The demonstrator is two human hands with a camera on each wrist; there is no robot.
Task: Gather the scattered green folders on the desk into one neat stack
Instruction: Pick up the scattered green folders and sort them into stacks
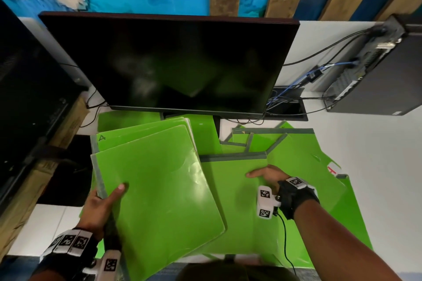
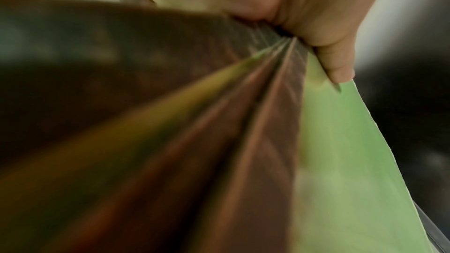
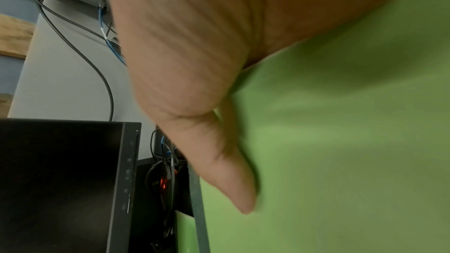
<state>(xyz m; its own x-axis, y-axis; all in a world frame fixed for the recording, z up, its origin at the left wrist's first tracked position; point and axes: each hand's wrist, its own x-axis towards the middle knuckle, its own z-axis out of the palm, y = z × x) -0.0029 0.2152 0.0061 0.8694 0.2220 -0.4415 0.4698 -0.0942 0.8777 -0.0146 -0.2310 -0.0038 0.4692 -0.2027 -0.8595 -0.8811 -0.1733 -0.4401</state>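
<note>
Green folders [image 1: 303, 191] lie scattered over the white tabletop [image 1: 376, 166] under a dark monitor [image 1: 169, 61]. A fanned bundle [image 1: 159, 189] of them is gripped at its spine by the left hand [image 1: 100, 205]. The right hand [image 1: 269, 175] holds one loose folder [image 1: 228, 182], thumb on top.

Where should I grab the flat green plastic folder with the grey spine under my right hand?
Likely its grey spine, from the far side, thumb on top: the flat green folder lies flat, and that edge sits exposed by your right hand.
</note>
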